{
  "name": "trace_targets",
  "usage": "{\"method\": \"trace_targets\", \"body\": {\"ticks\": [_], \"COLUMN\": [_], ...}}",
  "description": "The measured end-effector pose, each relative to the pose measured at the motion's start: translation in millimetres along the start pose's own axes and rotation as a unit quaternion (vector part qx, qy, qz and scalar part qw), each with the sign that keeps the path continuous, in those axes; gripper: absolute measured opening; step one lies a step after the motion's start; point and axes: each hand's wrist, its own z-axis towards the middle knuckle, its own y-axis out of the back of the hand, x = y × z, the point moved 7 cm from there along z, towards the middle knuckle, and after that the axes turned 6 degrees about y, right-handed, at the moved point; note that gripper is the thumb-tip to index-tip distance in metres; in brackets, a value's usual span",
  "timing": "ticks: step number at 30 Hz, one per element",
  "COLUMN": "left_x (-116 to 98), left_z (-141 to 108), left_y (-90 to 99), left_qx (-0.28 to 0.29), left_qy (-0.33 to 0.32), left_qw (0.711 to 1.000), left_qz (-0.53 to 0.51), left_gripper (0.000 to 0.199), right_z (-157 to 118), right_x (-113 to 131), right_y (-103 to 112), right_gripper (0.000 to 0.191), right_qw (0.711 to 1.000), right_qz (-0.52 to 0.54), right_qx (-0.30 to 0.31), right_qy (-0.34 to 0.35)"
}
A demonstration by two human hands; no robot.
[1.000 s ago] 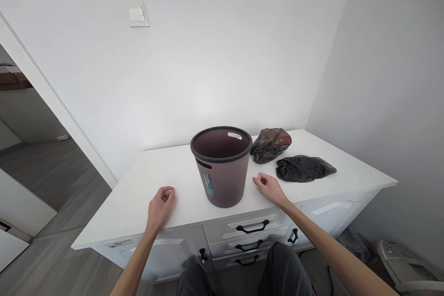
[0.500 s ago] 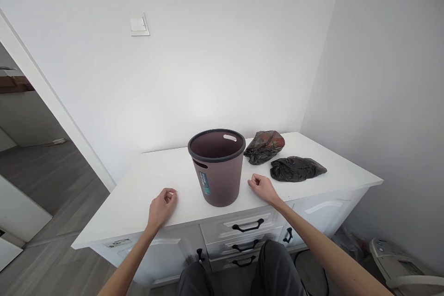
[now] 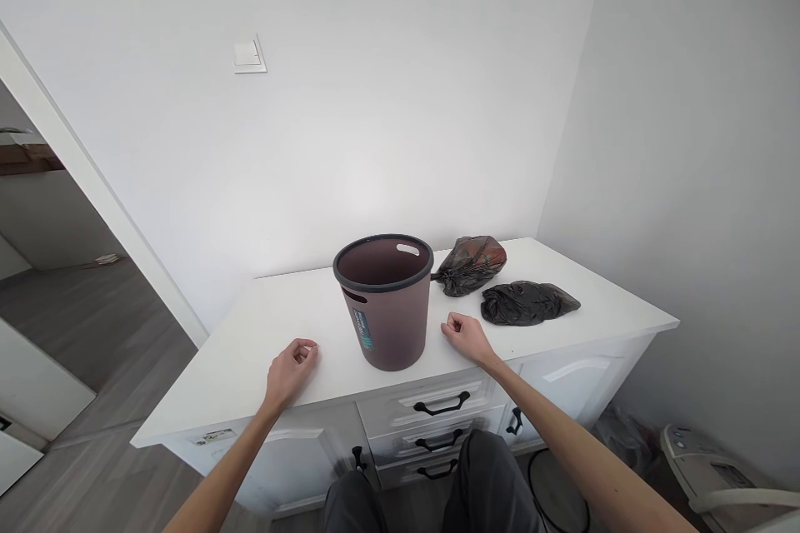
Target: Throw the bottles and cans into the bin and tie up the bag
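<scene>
A brownish-purple bin (image 3: 400, 329) with a dark rim and two handle slots stands upright on the white cabinet top (image 3: 275, 300). To its left, my left hand (image 3: 292, 368) rests near the front edge, fingers curled together with nothing in them. My right hand (image 3: 466, 336) lies loosely closed right of the bin, holding nothing and not touching it. Behind that hand sits a knotted black bag (image 3: 472, 265) with something reddish-brown showing through. A flatter, crumpled black bag (image 3: 528, 303) lies in front of it, to the right.
The wall rises directly behind the cabinet and carries a light switch (image 3: 248, 55). Drawers with black handles (image 3: 442, 404) are below the top. A beige appliance (image 3: 712, 466) stands on the floor at lower right. At left is a doorway.
The view has shifted slightly, so the bin, bags and cabinet appear a little further left. Both hands stay in place on the cabinet top, with their fingers still curled.
</scene>
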Motion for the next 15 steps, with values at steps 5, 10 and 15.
{"method": "trace_targets", "body": {"ticks": [5,10,15], "left_x": [-4.0,-9.6,-10.9], "left_z": [-0.7,-0.8,-1.5], "left_y": [0.2,1.4,3.1], "left_qx": [0.004,0.002,-0.001], "left_qy": [0.007,0.011,0.009], "left_qw": [1.0,1.0,1.0], "left_qz": [0.005,0.012,0.011], "left_gripper": [0.033,0.034,0.035], "right_z": [-0.2,-3.0,-6.9], "right_x": [0.4,13.2,11.1], "right_y": [0.4,12.8,55.9], "right_gripper": [0.028,0.021,0.016], "right_qw": [1.0,0.997,0.98], "right_qz": [-0.017,-0.056,-0.152], "right_qx": [-0.002,-0.029,-0.093], "right_qy": [0.013,0.05,0.086]}}
